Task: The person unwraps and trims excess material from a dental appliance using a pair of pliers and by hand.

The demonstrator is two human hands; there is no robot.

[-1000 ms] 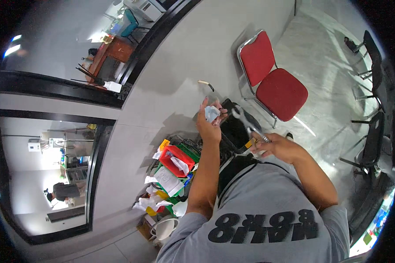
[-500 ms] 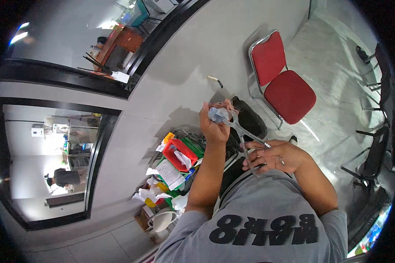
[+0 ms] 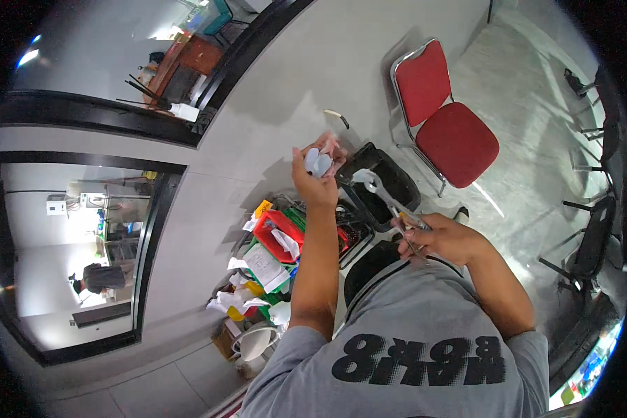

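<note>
My left hand [image 3: 313,174] is raised left of a black bin [image 3: 400,194], cupped around a crumpled pale blue-white piece [image 3: 318,161]; the pinkish area at the fingertips is blurred. My right hand [image 3: 435,240], low in front of my body, grips a long silver two-armed tool [image 3: 393,207], slightly blurred, whose pale upper end points up-left over the bin, apart from my left hand.
Red chair [image 3: 457,143] behind the bin; dark chairs [image 3: 592,230] along the right. At left, piled coloured trays [image 3: 275,237], papers [image 3: 263,267] and a white container [image 3: 252,343] by the wall [image 3: 251,104]. A person [image 3: 101,277] shows through the lower-left window.
Half a second ago the tool's upper end was at my left hand; now they are apart, my left hand higher and leftward. My right fingers, spread then, are more curled round the tool.
</note>
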